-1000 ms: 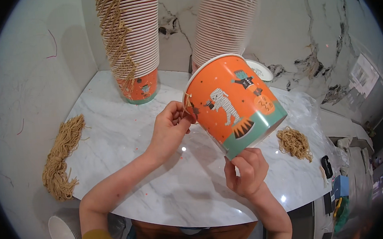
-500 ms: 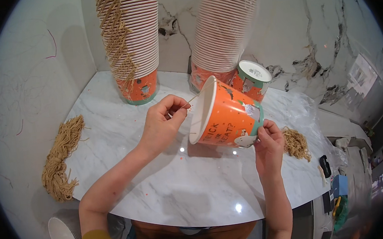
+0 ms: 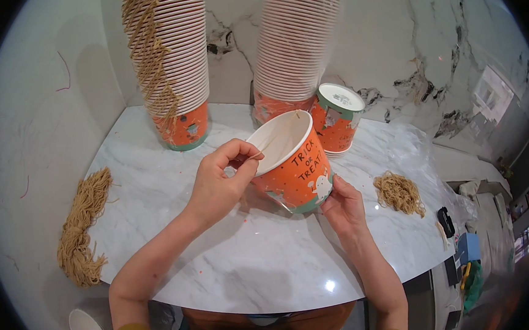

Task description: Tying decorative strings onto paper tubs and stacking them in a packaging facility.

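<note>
An orange paper bucket [image 3: 290, 178] with a green base band, dark lettering and a white ghost is tilted above the table, its white opening facing up and left. My right hand [image 3: 344, 205] grips it low at the base. At the rim's left side my left hand [image 3: 224, 179] is closed in a pinch on a thin tan string [image 3: 267, 147], which runs into the bucket's mouth. A small staple-like mark shows inside the far rim. Where the string's other end sits I cannot tell.
Behind stand a tall bucket stack [image 3: 186, 54] hung with tan strings and a plastic-wrapped stack [image 3: 292, 40]. Beside the latter are upturned buckets [image 3: 337, 123]. A string bundle [image 3: 85, 229] lies left, a loose string heap [image 3: 399, 193] right, near clear plastic film [image 3: 410, 148].
The bucket has turned more upright and swung left, showing its lettering fully. My right hand moved left and down with it; my left hand's pinch now meets the rim.
</note>
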Tool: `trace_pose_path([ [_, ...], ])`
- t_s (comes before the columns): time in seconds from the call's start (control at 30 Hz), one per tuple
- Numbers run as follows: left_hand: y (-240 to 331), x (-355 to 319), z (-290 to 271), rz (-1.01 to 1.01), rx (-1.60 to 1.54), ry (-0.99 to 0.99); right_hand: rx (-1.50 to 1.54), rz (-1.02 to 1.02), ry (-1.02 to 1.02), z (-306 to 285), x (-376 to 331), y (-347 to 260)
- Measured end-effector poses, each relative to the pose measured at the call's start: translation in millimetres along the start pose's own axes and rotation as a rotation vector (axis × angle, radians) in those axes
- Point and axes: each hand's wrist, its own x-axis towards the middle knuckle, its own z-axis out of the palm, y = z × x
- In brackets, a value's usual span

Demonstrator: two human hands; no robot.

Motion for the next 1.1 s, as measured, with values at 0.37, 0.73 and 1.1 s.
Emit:
trace_pose_path([
  [0.37, -7, 4, -2, 0.046, 0.134, -0.027, -0.152, 0.062, 0.206, 6, 2, -7],
  [0.73, -4, 15, -19, -0.088, -0.120, 0.010, -0.228, 0.067, 0.301, -2, 10, -9],
  [1.1, 8, 7, -8, -0.221, -0.300, -0.092, -0.884, -0.329, 0.463, 1, 11, -16],
])
